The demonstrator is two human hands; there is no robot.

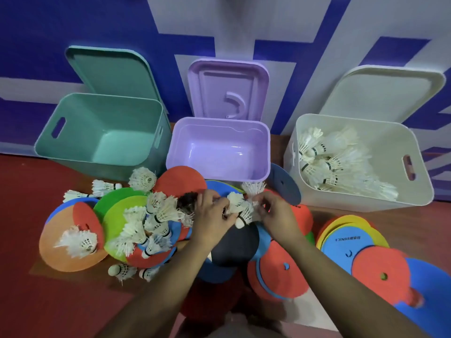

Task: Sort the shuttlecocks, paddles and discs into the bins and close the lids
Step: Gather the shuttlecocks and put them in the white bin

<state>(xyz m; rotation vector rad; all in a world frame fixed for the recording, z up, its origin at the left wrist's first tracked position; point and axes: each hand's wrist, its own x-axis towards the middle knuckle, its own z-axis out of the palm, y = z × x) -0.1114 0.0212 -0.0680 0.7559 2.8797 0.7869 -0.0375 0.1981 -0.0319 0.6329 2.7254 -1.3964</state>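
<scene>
Nearest you on the red floor point(24, 276): flat foam discs in overlapping stacks. Red disc point(380, 264) with a small centre hole on your right, and just beyond it a blue disc point(341, 242) with dark lettering, lying on yellow and orange ones.

Your left hand point(212, 215) and right hand point(275, 213) are close together over the middle of the pile. Both have fingers curled on the same held bunch point(240, 206) of white shuttlecocks: splayed feather skirts, dark band, pale cork nose pointing back at you. Right under it is a dark round face point(234, 247), probably a paddle, can't confirm.

Left of your hands, a loose heap point(151, 223) of white shuttlecocks lies across the green disc point(114, 211) and its neighbours. One ragged shuttlecock point(78, 242) sits alone on the orange disc point(56, 254). A few more lie on the floor at the pile's edges.

Beyond the pile, three bins in a row, all open:
- teal bin point(48, 142), left, nothing visible inside
- purple bin point(266, 152), centre, nothing visible inside
- white bin point(419, 186), right, holds sorted shuttlecocks point(329, 162)

Behind each bin its lid stands up against the blue-and-white wall: teal lid point(109, 71), purple lid point(227, 89), white lid point(385, 93).
</scene>
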